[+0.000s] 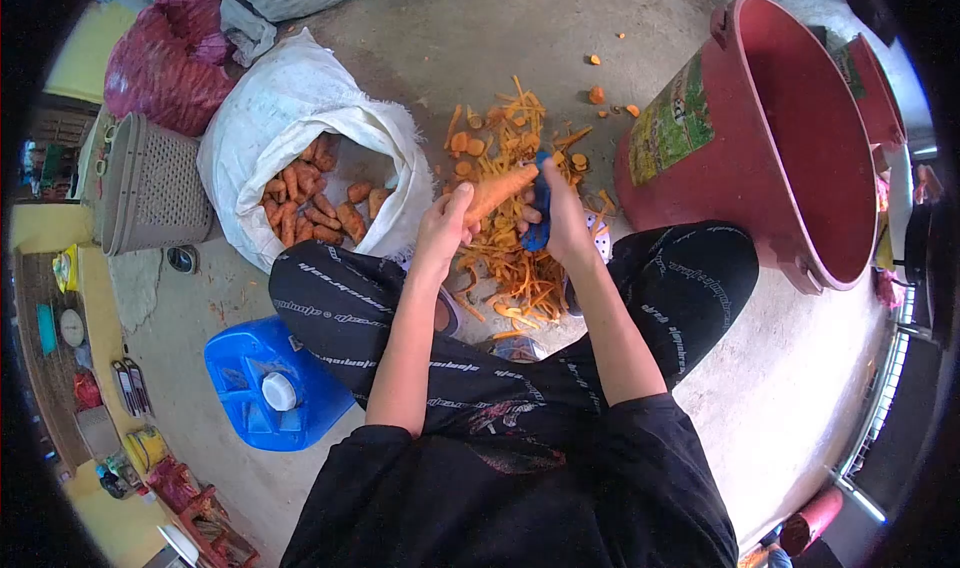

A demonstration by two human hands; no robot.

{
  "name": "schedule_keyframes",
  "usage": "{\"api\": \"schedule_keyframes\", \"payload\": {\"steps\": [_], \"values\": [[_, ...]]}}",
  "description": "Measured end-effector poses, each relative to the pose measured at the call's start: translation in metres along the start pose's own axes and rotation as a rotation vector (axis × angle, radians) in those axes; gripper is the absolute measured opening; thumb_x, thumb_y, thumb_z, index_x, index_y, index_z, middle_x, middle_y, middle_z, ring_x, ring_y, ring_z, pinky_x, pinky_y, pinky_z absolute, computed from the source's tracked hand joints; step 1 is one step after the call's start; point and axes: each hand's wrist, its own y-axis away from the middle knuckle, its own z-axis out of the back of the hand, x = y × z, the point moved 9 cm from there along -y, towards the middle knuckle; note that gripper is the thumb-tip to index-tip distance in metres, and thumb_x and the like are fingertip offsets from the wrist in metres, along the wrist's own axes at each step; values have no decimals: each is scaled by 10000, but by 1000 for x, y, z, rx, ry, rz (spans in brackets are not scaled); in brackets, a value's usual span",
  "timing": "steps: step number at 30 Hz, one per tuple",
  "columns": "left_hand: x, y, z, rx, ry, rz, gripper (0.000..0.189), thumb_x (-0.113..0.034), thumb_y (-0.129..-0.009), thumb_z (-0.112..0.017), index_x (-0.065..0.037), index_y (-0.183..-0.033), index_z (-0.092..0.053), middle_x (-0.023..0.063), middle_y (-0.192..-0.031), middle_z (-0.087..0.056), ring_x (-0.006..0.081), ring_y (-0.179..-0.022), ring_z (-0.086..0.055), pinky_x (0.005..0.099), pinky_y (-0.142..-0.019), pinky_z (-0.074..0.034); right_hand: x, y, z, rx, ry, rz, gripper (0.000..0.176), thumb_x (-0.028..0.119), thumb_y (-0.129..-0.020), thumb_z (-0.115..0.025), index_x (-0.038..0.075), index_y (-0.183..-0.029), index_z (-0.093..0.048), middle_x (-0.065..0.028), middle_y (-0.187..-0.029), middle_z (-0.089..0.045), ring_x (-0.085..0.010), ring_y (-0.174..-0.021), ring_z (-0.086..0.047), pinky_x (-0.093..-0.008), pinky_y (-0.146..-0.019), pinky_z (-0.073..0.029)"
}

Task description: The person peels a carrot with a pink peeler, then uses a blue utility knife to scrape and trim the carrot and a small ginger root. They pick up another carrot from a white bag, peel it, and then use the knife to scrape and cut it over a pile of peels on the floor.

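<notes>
My left hand (443, 230) is wrapped round the thick end of an orange carrot (498, 194), whose narrow end points up and to the right. My right hand (562, 216) grips a blue peeler (540, 208) against the carrot's narrow end; its blade is hidden. Beneath both hands, a heap of orange peelings (515, 273) and cut carrot ends lies on the floor between my feet. To the left, an open white sack (290, 98) holds several unpeeled carrots (322, 213).
A large red tub (655, 203) stands tilted at the right. A blue jerrycan (250, 408) is beside my left knee, and a grey basket (165, 183) stands beyond the white sack. Red net sacks (165, 73) are at the upper left. Carrot bits (597, 95) dot the floor ahead.
</notes>
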Motion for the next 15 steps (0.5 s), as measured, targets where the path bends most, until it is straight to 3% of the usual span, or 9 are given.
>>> {"api": "schedule_keyframes", "payload": {"steps": [1, 4, 7, 10, 13, 15], "values": [[0, -1, -1, 4, -2, -13, 344, -359, -866, -611, -26, -939, -564, 26, -710, -545, 69, -523, -457, 213, -460, -359, -2, 2, -4, 36, -105, -68, 251, 282, -920, -535, 71, -1048, -490, -15, -791, -446, -92, -519, -396, -256, -478, -419], [-30, 8, -7, -20, -294, -373, 345, -339, -852, -642, -30, -984, -563, 35, -800, -555, 85, -646, -515, 216, -540, -405, 10, 3, -2, -61, 332, 118, 273, 299, -863, -619, 87, -942, -466, -11, -751, -472, -79, -507, -423, -254, -447, -414], [-53, 25, -16, -30, -153, -497, 378, -309, -853, -649, -48, -1091, -513, 44, -921, -551, 108, -833, -539, 234, -699, -432, 2, 1, -4, 35, 136, 23, 322, 293, -837, -651, 73, -971, -459, -11, -781, -474, -71, -513, -412, -248, -450, -408], [-46, 16, -7, -38, 127, -472, 408, -309, -884, -607, -97, -1189, -437, 48, -1049, -520, 142, -1011, -504, 288, -858, -402, -2, 8, -18, 132, 170, 9, 349, 296, -831, -655, 65, -990, -448, -22, -828, -475, -72, -509, -400, -245, -452, -405], [-38, 6, -8, 95, 486, -364, 418, -300, -907, -569, -116, -1234, -384, 41, -1114, -502, 156, -1063, -483, 338, -906, -387, -21, 19, -32, 142, 243, -87, 351, 298, -838, -651, 75, -1006, -439, -30, -855, -471, -74, -505, -388, -249, -454, -408], [-34, 3, -8, 158, 586, -338, 431, -366, -899, -568, -123, -1222, -417, 46, -1139, -497, 184, -1070, -484, 372, -926, -390, -29, 13, -30, 148, 200, -68, 374, 347, -892, -567, 77, -1088, -397, -36, -841, -472, -81, -499, -384, -259, -448, -402]]}}
